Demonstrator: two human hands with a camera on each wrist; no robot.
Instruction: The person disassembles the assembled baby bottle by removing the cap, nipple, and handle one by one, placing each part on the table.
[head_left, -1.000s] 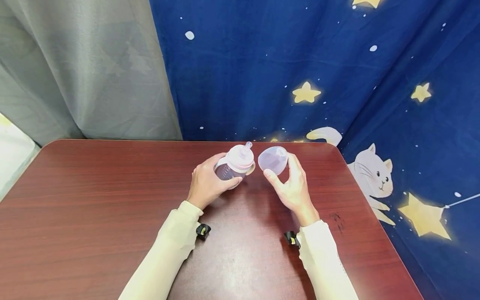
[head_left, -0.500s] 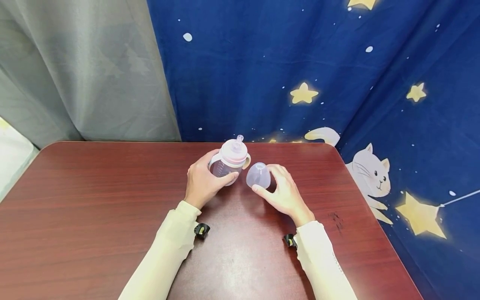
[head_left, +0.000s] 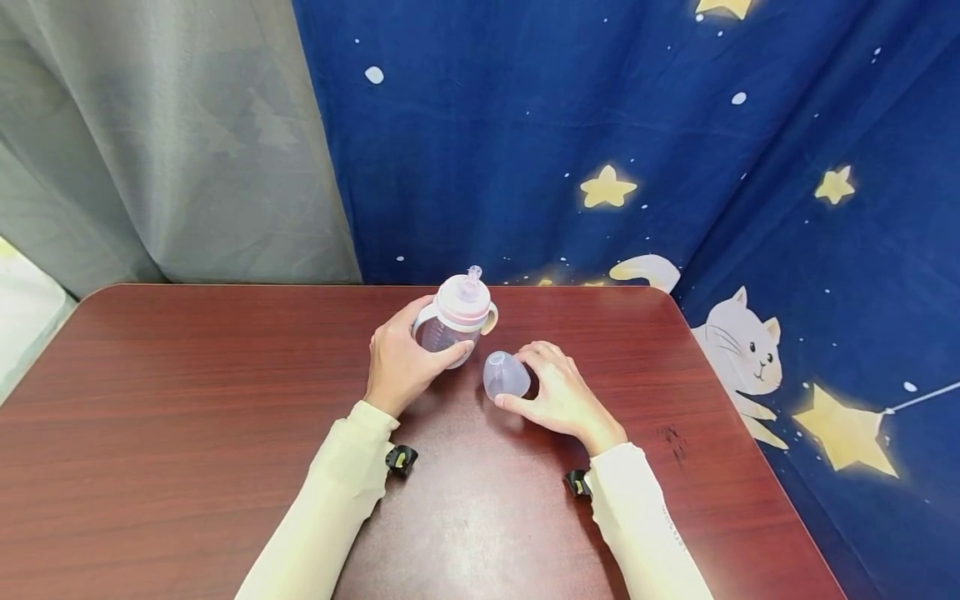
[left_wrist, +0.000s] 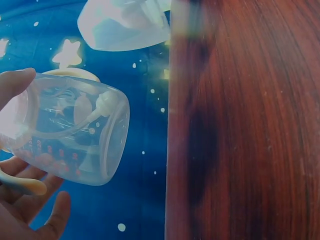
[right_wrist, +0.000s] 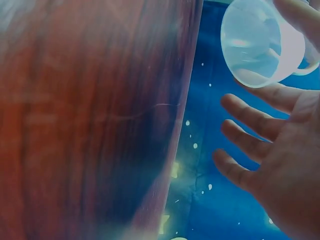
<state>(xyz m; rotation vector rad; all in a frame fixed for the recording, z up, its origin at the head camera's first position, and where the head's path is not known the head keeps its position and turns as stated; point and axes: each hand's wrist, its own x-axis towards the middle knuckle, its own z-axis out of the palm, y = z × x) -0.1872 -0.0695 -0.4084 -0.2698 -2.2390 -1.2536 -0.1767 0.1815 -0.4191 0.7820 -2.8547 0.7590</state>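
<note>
In the head view my left hand (head_left: 402, 357) grips a clear baby bottle (head_left: 448, 332) around its body. The bottle stands nearly upright, with a white and pink collar, a clear teat on top and two side handles. Through its wall in the left wrist view, a straw with a weighted end shows inside the bottle (left_wrist: 75, 120). My right hand (head_left: 558, 392) pinches a translucent dome cap (head_left: 504, 375) between thumb and fingers, just right of and nearer than the bottle. The right wrist view shows the open rim of the cap (right_wrist: 252, 45), with the other fingers spread below it.
Both hands are over a reddish-brown wooden table (head_left: 225, 433). Behind its far edge hang a grey curtain (head_left: 225, 167) and a blue star-patterned curtain (head_left: 480, 150). A dark scuff mark (head_left: 672, 442) lies near the right edge.
My right hand has brought the cap down, leftward and nearer, turning it from tilted to dome up. My left hand has shifted the bottle slightly left and made it more upright.
</note>
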